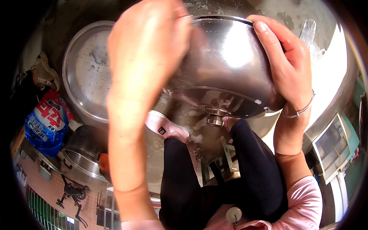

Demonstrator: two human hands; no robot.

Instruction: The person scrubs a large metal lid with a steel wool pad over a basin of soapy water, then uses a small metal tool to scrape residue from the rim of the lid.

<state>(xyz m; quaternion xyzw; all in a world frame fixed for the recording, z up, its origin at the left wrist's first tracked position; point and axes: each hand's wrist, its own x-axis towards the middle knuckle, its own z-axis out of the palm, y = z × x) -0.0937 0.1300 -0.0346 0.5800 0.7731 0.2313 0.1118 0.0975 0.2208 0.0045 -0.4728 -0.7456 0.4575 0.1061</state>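
The person's right hand point(285, 57) is clamped on the rim of a shiny metal lid point(230, 50), its thumb on the near, outer face and its other fingers wrapped over the edge. The lid is held up in the air, its body stretching to the left of and below those fingers, with its round knob point(215, 116) low and facing the person. A few white specks of foam point(258, 102) cling to it below the right fingers.

The left hand point(149, 42) is blurred at the lid's left side; whether its fingers are together, apart or gripping cannot be told. Left of those fingers, a round metal basin point(78, 103) holds cloudy, frothy water point(90, 65). A blue bag point(44, 128) lies farther out, below and left of them. Well below the fingers is a pink shoe point(165, 124).
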